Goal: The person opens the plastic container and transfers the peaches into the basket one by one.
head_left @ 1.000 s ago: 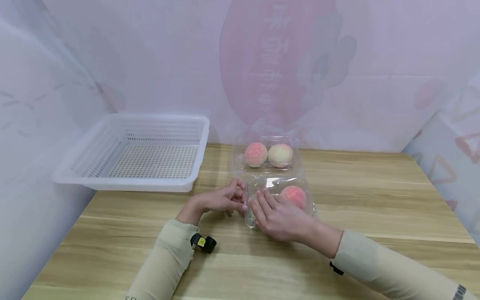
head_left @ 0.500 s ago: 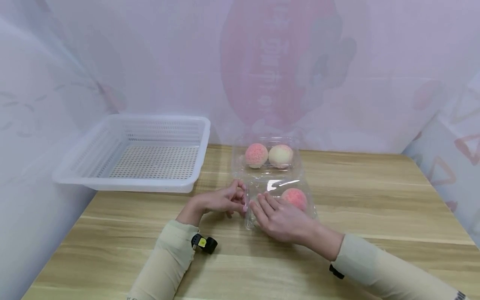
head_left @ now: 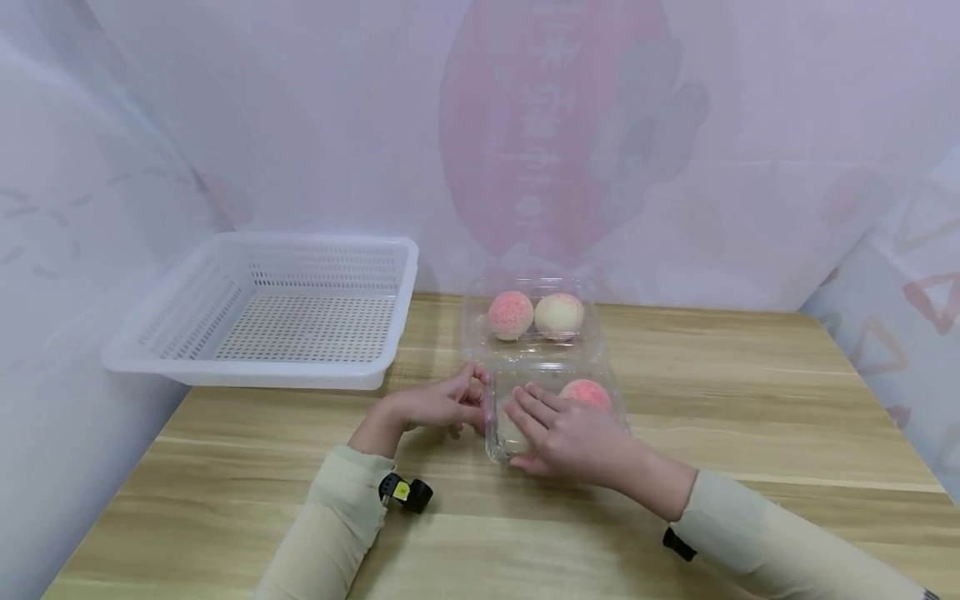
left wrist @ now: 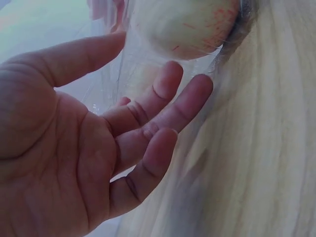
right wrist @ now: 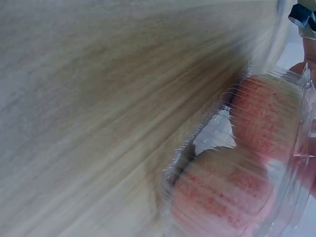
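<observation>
A clear plastic clamshell box (head_left: pixel 536 377) lies at the middle of the table with two peach-like rounds inside. One pink round (head_left: pixel 587 392) shows at its right; the paler one (left wrist: pixel 185 24) is mostly covered in the head view. My right hand (head_left: pixel 573 437) rests over the lid with fingers extended, its thumb down at the front edge. At the box's left side is my left hand (head_left: pixel 446 404), fingers loosely bent, its thumb (left wrist: pixel 89 57) reaching up to the plastic edge. Through the right wrist view, both rounds show pink speckles (right wrist: pixel 222 190) behind the clear wall.
Directly behind stands a second clear box (head_left: pixel 474 325) holding a pink round (head_left: pixel 511 315) and a cream one (head_left: pixel 558 317). A white perforated basket (head_left: pixel 285 372) sits at the back left. Printed cloth (head_left: pixel 337 125) hangs behind the wooden table (head_left: pixel 750 400).
My right thumb has come out to the front edge of the box, and the fingers have shifted slightly. The bright glare on the lid has faded. My left hand stays almost still.
</observation>
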Available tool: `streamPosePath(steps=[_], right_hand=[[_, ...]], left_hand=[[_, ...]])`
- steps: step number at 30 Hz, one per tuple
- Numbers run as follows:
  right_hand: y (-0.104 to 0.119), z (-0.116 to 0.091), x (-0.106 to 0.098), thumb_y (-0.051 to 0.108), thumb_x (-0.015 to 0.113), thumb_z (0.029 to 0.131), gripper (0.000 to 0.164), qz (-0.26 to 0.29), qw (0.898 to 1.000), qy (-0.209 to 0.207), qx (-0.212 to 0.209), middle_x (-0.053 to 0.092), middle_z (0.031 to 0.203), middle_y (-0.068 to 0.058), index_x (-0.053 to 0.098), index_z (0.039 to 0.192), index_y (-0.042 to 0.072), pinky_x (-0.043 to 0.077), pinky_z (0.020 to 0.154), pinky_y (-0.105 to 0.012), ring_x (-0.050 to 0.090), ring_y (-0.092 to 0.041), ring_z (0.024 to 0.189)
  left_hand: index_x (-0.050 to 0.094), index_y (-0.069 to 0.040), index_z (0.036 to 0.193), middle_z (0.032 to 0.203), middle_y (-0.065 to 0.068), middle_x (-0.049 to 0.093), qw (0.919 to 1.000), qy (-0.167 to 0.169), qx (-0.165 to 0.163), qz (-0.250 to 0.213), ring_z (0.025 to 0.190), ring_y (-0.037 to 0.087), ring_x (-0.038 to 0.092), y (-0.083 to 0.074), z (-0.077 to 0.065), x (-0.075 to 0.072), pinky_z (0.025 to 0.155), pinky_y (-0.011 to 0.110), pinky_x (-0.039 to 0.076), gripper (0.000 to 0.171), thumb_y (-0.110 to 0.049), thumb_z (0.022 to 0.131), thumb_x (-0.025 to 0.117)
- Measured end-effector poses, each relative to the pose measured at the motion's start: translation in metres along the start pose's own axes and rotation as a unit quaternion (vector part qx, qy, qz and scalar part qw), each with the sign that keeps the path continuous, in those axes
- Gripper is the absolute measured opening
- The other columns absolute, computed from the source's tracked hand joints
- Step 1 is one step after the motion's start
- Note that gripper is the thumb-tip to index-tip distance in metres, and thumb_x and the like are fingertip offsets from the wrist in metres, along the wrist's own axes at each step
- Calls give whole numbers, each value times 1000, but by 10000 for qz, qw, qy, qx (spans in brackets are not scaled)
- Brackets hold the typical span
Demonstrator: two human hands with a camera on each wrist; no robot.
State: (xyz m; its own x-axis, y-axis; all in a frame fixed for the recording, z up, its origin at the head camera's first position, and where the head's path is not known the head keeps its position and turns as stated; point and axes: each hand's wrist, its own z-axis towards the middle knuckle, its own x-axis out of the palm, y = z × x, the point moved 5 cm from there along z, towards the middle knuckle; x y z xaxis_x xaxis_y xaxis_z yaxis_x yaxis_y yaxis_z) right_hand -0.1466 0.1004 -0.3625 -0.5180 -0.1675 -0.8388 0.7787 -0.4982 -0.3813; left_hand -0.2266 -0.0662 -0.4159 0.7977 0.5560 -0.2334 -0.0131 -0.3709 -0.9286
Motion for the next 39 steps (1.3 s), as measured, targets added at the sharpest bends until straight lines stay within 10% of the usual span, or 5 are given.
streamPosePath(steps=[12, 26, 39], right_hand=[[-24, -20, -5, 66, 68, 80, 86, 1623, 9855, -186, 462, 61, 138, -15, 57, 136, 1, 55, 97, -45, 58, -34, 128], [-63, -78, -11, 65, 65, 85, 83, 2014, 9675, 72, 1529, 52, 148, -10, 48, 146, 11, 57, 89, -53, 53, -42, 129], [-58, -87, -3, 66, 71, 79, 91, 1908, 9726, 120, 1327, 56, 145, -12, 50, 144, 7, 55, 92, -55, 53, -45, 129]], left_hand=[[29, -7, 119, 92, 3, 62, 9997, -231, 25, 32, 81, 22, 60, -2, -2, 0, 64, 29, 47, 42, -15, 96, 64], [43, -7, 110, 82, 0, 61, 9990, -361, -30, -261, 72, 19, 61, 0, 1, -3, 58, 28, 47, 31, -9, 92, 67], [45, 0, 109, 78, 0, 65, 9988, -300, -38, -389, 70, 16, 65, 1, -1, -7, 56, 25, 45, 25, -6, 93, 64]])
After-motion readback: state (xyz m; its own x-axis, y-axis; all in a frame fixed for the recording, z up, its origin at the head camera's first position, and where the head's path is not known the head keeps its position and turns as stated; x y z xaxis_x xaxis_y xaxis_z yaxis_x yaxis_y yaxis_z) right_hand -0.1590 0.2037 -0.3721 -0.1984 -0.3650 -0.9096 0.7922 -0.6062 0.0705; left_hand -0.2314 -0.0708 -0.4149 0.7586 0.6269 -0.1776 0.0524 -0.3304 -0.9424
